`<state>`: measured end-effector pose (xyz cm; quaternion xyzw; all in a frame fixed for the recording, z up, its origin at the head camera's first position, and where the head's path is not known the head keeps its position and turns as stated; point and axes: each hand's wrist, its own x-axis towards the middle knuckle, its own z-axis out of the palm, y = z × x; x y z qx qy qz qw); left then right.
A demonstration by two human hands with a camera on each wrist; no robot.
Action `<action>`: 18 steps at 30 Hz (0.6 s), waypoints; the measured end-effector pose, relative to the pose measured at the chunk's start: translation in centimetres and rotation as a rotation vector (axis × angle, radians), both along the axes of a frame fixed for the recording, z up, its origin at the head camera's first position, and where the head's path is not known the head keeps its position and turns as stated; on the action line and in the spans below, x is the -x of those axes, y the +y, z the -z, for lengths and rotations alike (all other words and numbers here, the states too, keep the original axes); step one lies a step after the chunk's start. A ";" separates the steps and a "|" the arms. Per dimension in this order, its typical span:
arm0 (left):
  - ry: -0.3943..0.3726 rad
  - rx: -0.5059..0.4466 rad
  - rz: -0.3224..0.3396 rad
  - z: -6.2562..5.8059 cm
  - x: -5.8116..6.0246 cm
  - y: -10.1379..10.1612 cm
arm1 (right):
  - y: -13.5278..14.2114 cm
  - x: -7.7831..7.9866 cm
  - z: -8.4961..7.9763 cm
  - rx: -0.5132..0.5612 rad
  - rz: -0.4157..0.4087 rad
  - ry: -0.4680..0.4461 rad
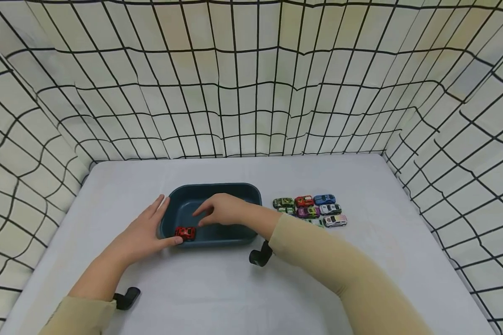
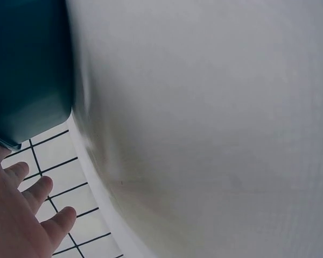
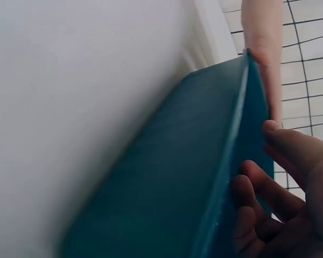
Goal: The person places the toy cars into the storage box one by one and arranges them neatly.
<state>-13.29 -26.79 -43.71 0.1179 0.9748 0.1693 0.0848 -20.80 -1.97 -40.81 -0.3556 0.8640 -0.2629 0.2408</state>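
Note:
A dark teal bin (image 1: 224,242) stands on the white table, with a red toy car (image 1: 186,233) inside its near left corner. My left hand (image 1: 140,237) rests against the bin's left end, fingers straight and the thumb over the near rim beside the car. In the left wrist view, that hand (image 2: 24,217) shows spread fingers below the bin (image 2: 29,70). My right hand (image 1: 224,209) hovers over the bin's inside, loosely bent and apart from the car. The right wrist view shows this hand (image 3: 290,185) with thumb and forefinger apart, nothing between them.
Several toy cars stand in rows right of the bin, among them a camouflage-green one (image 1: 283,203), a blue one (image 1: 324,199) and a purple one (image 1: 308,212). My right forearm partly covers the nearest ones. Black netting (image 1: 257,86) over white cloth encloses the table (image 1: 218,298).

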 end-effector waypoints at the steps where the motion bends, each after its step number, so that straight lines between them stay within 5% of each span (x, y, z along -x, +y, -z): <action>1: 0.001 0.005 0.001 0.0 0.0 0.0 | 0.4 -0.1 -0.3 0.007 0.003 -0.001; 18: -0.010 -0.010 -0.010 0.4 0.1 0.1 | 9.3 -0.9 -2.0 0.130 0.119 -0.069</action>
